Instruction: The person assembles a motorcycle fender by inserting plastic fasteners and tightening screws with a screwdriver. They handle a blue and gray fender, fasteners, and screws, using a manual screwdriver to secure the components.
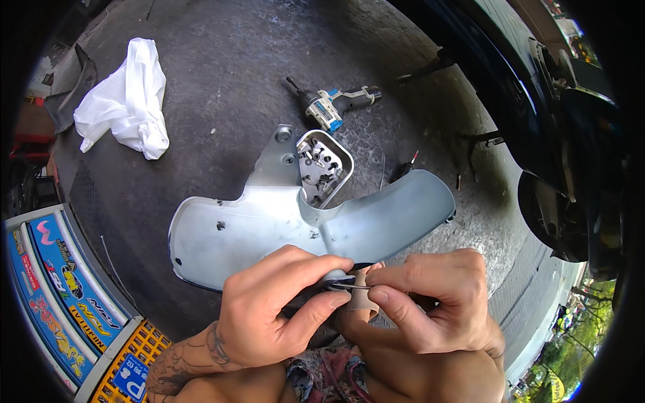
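Observation:
Just in front of my lap, my left hand (265, 305) pinches a small dark part with a rounded grey top (337, 275) between thumb and fingertips. My right hand (437, 295) is closed on a thin metal piece (359, 287), whose tip meets the dark part; the exact kind of either is too small to make out. Beyond both hands lies a curved silver-grey fender (235, 225), its hollow side up and a bracket with bolt holes pointing away. My left hand covers part of its near edge.
Partly behind the fender is a metal tray (349, 164) of loose screws. Farther off lie a cordless impact driver (329, 111) and a white plastic bag (131, 101). A dark screwdriver (403, 169) rests right of the tray. A dark motorbike (504, 74) stands right, a stickered cabinet (67, 282) left.

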`<state>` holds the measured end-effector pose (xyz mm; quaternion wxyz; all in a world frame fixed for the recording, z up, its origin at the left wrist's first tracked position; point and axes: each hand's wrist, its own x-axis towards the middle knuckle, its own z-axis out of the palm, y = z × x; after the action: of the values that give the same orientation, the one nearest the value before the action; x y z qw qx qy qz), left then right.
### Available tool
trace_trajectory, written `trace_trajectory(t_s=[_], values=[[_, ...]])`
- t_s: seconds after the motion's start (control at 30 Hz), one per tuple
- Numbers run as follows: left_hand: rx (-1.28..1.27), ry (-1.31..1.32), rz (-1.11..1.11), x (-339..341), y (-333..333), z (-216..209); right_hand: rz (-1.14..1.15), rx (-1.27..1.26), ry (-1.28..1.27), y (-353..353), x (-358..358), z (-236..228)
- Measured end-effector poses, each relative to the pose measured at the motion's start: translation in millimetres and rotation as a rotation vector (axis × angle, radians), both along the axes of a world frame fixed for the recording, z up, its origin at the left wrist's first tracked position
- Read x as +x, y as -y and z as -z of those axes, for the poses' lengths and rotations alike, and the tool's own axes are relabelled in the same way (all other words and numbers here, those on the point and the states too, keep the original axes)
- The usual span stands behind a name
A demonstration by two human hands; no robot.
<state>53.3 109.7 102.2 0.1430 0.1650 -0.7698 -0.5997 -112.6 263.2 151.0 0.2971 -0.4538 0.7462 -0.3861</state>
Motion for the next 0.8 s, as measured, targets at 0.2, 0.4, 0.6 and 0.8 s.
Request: trace_trajectory(t_s=[0.2, 0.4, 0.6, 0.8], values=[[-0.007, -0.023, -0.042, -0.3, -2.3, 2.4, -0.005, -0.018, -0.015, -1.9, 1.4, 0.2], [0.016, -0.019, -0.097, -0.2, -4.7, 4.4, 0.042, 0.054, 0.029, 0.8, 6.1, 0.3], [0.215, 0.091, -0.03, 6.4, -2.2, 5.1, 0.007, 0.109, -0.032, -0.3, 5.2, 3.8], [0.569, 0.198, 0.018, 8.2, 3.3, 5.2, -0.054, 0.178, -0.138, 5.7, 10.7, 7.8]])
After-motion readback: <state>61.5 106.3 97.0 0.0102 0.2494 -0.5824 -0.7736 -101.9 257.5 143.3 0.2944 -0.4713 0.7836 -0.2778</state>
